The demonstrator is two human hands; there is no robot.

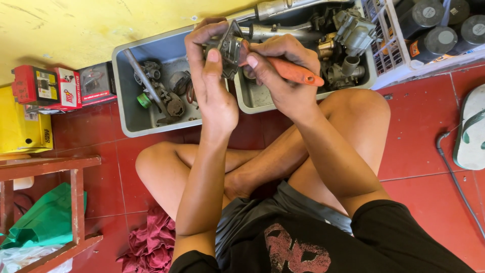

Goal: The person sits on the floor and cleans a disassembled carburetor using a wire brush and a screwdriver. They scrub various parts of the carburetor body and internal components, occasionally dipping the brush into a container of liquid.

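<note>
Head view looks straight down at a person sitting cross-legged on a red tile floor [429, 116], and from where I sit the work is up at the top centre of the frame. The left hand [214, 76] is wrapped around a small grey metal engine part [230, 48], likely a carburettor body, fingers over its top and thumb pressed on the near face. The right hand [283, 71] is clenched on an orange-handled screwdriver [295, 72], its tip hidden where it meets the part. Both are held in the air just above the two grey plastic tubs [129, 91] that hold more metal parts (pipes, housings, a shaft).

I judge the part to be stiff cast metal, dense for its size, with edges and ports that give good purchase. It looks grimy, possibly oily, so it could slip or twist under the driver's push. The body's flat sides are the place to grip, not any thin lever or fitting sticking out.

To the right stands a white wire basket [389, 50] of dark cans, with a sandal [472, 131] and a hose nearby. Boxes [55, 88] line the yellow wall on the left, above a wooden frame [76, 202] and a red rag [151, 242].
</note>
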